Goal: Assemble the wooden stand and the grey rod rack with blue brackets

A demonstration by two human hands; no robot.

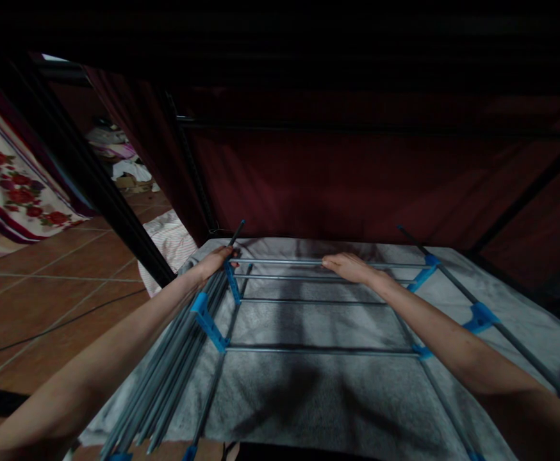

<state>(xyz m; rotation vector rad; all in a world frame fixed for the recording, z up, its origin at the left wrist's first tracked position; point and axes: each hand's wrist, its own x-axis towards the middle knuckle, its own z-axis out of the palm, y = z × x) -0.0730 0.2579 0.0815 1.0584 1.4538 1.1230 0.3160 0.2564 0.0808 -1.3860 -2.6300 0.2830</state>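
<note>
A partly assembled rack of grey metal rods and blue plastic connectors lies on a grey blanket [318,397]. My left hand [214,264] is closed at the rack's far left corner, around the side pole just by a blue connector [232,282]; its fingertips are partly hidden. Farther right, my right hand [350,266] grips the farthest metal rod [280,261] near its middle. That rod runs across to another blue connector [424,274] on the right. Below my left wrist, a blue connector [210,322] joins the left side. Several loose grey rods [164,378] lie bundled beneath my left forearm.
Dark frame posts [92,166] and a dark red curtain [337,186] stand around the blanket. To the left are a brown tiled floor [59,282], a black cable [63,324] and a flowered cloth [20,186]. A striped cloth [170,240] lies beside the post.
</note>
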